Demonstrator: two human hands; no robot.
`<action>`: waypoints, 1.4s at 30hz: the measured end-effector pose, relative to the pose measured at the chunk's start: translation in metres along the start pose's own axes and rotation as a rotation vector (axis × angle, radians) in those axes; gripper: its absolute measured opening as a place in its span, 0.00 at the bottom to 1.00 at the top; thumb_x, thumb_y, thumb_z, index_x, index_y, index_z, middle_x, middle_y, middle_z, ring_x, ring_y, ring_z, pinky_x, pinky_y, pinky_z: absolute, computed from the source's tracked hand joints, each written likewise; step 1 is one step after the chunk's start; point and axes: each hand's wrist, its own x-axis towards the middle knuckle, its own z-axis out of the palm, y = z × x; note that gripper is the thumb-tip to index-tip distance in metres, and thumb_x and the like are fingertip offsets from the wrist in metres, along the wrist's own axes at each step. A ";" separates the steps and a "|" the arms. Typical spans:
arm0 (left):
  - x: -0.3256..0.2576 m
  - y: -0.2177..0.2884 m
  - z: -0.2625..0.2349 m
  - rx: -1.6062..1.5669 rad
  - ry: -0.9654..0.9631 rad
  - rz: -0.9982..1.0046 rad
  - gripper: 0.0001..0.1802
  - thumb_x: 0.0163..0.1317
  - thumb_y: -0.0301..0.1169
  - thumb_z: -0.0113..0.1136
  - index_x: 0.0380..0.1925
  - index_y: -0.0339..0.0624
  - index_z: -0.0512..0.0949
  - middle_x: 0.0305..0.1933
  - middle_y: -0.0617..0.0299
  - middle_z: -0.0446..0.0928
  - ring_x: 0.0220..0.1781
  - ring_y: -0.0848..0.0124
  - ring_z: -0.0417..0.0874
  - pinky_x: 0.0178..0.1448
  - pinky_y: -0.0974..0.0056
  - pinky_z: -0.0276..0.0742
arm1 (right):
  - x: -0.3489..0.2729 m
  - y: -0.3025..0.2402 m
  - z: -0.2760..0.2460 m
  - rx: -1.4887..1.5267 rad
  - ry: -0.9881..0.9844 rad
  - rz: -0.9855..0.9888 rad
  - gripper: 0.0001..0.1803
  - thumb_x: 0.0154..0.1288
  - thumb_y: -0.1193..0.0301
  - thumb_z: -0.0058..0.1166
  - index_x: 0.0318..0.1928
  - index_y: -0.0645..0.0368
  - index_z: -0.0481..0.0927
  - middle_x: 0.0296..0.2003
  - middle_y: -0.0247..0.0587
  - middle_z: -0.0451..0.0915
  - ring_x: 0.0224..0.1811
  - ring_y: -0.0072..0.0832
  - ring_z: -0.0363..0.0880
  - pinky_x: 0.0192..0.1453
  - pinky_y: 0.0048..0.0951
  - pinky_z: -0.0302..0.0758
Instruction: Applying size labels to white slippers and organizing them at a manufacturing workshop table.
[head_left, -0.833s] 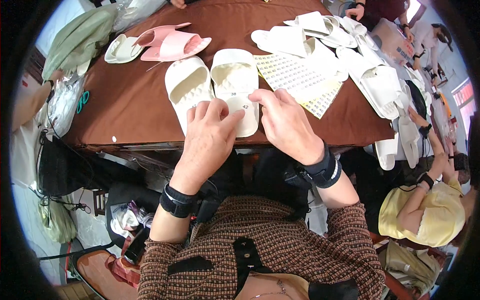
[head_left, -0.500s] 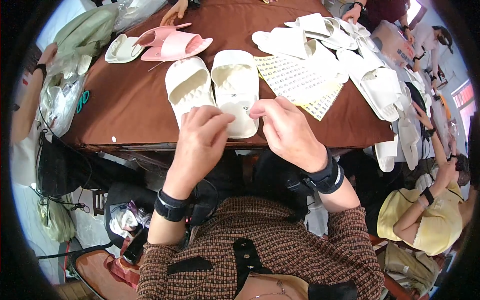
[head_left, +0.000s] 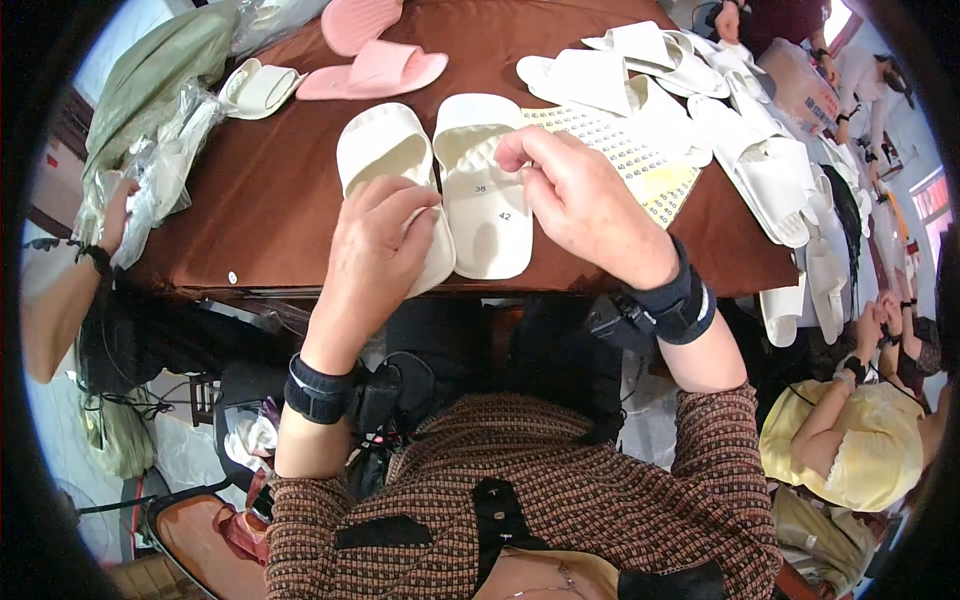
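A pair of white slides lies on the brown tablecloth in front of me. Over the lower part of the left slide [head_left: 385,140], my left hand [head_left: 375,240] is curled, its thumb close to its fingers; whether anything is pinched there is hidden. On the footbed of the right slide [head_left: 490,245] are two small clear labels with dark print. My right hand [head_left: 585,200] hovers over that slide's right edge, index finger extended and thumb apart from it, with nothing visible between them. Beside it lie yellow-backed sheets of small printed labels [head_left: 565,125].
More white slides [head_left: 760,175] are heaped at the right. Pink slides [head_left: 375,72] and a small white slide [head_left: 260,88] lie at the back left. Plastic bags [head_left: 165,160] line the left edge, near another person's hand [head_left: 118,210]. A person in yellow [head_left: 850,440] sits at the right.
My right hand has moved up and away from the lower label, uncovering it. My left hand has drawn left and down. Another person's hand has left the pink slides, now spread apart.
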 end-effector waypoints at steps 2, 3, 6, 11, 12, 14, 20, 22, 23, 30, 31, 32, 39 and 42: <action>0.008 -0.001 0.004 -0.013 -0.071 0.005 0.06 0.61 0.24 0.62 0.38 0.37 0.84 0.39 0.53 0.81 0.46 0.51 0.80 0.54 0.53 0.75 | 0.010 0.007 -0.001 -0.012 -0.029 0.029 0.11 0.68 0.80 0.46 0.48 0.65 0.76 0.39 0.54 0.82 0.45 0.48 0.83 0.50 0.41 0.79; 0.012 -0.003 0.006 -0.030 -0.118 -0.012 0.07 0.61 0.25 0.62 0.38 0.37 0.84 0.40 0.53 0.80 0.46 0.52 0.79 0.54 0.53 0.75 | 0.014 0.011 -0.001 -0.029 -0.029 0.034 0.11 0.68 0.80 0.46 0.49 0.65 0.76 0.39 0.54 0.82 0.45 0.47 0.83 0.50 0.41 0.79; 0.021 -0.007 0.011 -0.035 -0.204 -0.047 0.07 0.62 0.25 0.61 0.39 0.37 0.84 0.40 0.53 0.80 0.46 0.53 0.78 0.54 0.54 0.75 | 0.023 0.022 -0.004 -0.084 -0.026 0.019 0.12 0.69 0.78 0.47 0.51 0.63 0.76 0.42 0.53 0.82 0.45 0.45 0.84 0.49 0.39 0.80; 0.043 -0.019 0.019 -0.048 -0.331 -0.008 0.09 0.62 0.26 0.62 0.41 0.39 0.84 0.39 0.55 0.78 0.45 0.54 0.77 0.53 0.55 0.74 | 0.033 0.038 0.001 -0.089 -0.013 0.084 0.14 0.67 0.79 0.52 0.53 0.61 0.75 0.43 0.49 0.79 0.42 0.42 0.82 0.46 0.36 0.79; 0.046 -0.021 0.020 -0.056 -0.357 -0.013 0.09 0.61 0.25 0.62 0.41 0.39 0.84 0.38 0.55 0.78 0.45 0.55 0.77 0.52 0.55 0.74 | 0.033 0.040 0.002 -0.078 -0.023 0.107 0.15 0.67 0.79 0.52 0.53 0.60 0.75 0.43 0.48 0.78 0.42 0.41 0.81 0.45 0.36 0.78; 0.049 -0.023 0.020 -0.047 -0.383 -0.011 0.09 0.60 0.25 0.63 0.42 0.40 0.84 0.38 0.56 0.77 0.44 0.55 0.77 0.52 0.56 0.74 | 0.033 0.043 0.005 -0.055 -0.023 0.117 0.14 0.67 0.79 0.52 0.53 0.60 0.75 0.43 0.48 0.77 0.42 0.41 0.81 0.46 0.36 0.78; 0.053 -0.021 0.019 -0.060 -0.455 -0.085 0.11 0.59 0.24 0.65 0.42 0.40 0.84 0.38 0.59 0.75 0.43 0.62 0.74 0.47 0.62 0.72 | 0.025 0.046 0.009 -0.005 -0.013 0.090 0.15 0.65 0.81 0.53 0.52 0.59 0.75 0.46 0.47 0.74 0.43 0.44 0.79 0.48 0.37 0.77; 0.054 -0.019 0.020 -0.043 -0.458 -0.093 0.10 0.59 0.25 0.65 0.42 0.39 0.84 0.37 0.60 0.74 0.43 0.64 0.73 0.46 0.64 0.71 | 0.025 0.047 0.010 -0.014 0.008 0.077 0.16 0.64 0.82 0.53 0.52 0.59 0.75 0.46 0.47 0.73 0.44 0.44 0.79 0.48 0.38 0.77; 0.055 -0.018 0.021 -0.036 -0.456 -0.096 0.10 0.59 0.25 0.65 0.41 0.40 0.84 0.37 0.60 0.74 0.42 0.64 0.73 0.46 0.63 0.70 | 0.024 0.047 0.010 -0.009 0.007 0.086 0.16 0.64 0.82 0.53 0.52 0.59 0.75 0.46 0.47 0.73 0.44 0.45 0.79 0.48 0.38 0.77; 0.058 -0.014 0.023 0.041 -0.461 -0.092 0.07 0.58 0.25 0.64 0.37 0.41 0.83 0.35 0.60 0.74 0.44 0.61 0.72 0.52 0.61 0.67 | 0.024 0.047 0.011 0.020 0.015 0.094 0.18 0.62 0.85 0.53 0.53 0.61 0.75 0.46 0.47 0.73 0.44 0.45 0.78 0.48 0.38 0.77; 0.059 -0.014 0.024 0.046 -0.461 -0.093 0.07 0.58 0.25 0.63 0.37 0.41 0.82 0.35 0.60 0.74 0.44 0.61 0.72 0.52 0.60 0.67 | 0.023 0.047 0.011 0.026 0.017 0.093 0.18 0.61 0.85 0.53 0.53 0.61 0.75 0.46 0.47 0.73 0.44 0.45 0.78 0.48 0.38 0.77; 0.059 -0.014 0.025 0.050 -0.459 -0.090 0.07 0.57 0.24 0.63 0.37 0.41 0.82 0.36 0.60 0.74 0.44 0.61 0.72 0.52 0.60 0.67 | 0.023 0.048 0.012 0.027 0.018 0.089 0.18 0.61 0.85 0.53 0.53 0.61 0.75 0.46 0.47 0.73 0.44 0.45 0.78 0.48 0.38 0.77; 0.060 -0.014 0.029 0.036 -0.458 -0.119 0.06 0.58 0.24 0.62 0.36 0.41 0.81 0.35 0.60 0.75 0.44 0.61 0.72 0.54 0.60 0.67 | 0.023 0.050 0.013 0.053 0.029 0.092 0.17 0.62 0.84 0.52 0.52 0.61 0.75 0.45 0.48 0.73 0.44 0.45 0.78 0.48 0.38 0.77; 0.059 -0.014 0.029 0.031 -0.464 -0.135 0.05 0.59 0.24 0.61 0.36 0.40 0.80 0.35 0.61 0.75 0.44 0.62 0.73 0.54 0.60 0.67 | 0.022 0.051 0.012 0.059 0.034 0.092 0.17 0.62 0.83 0.53 0.52 0.61 0.76 0.46 0.47 0.73 0.44 0.45 0.78 0.47 0.38 0.77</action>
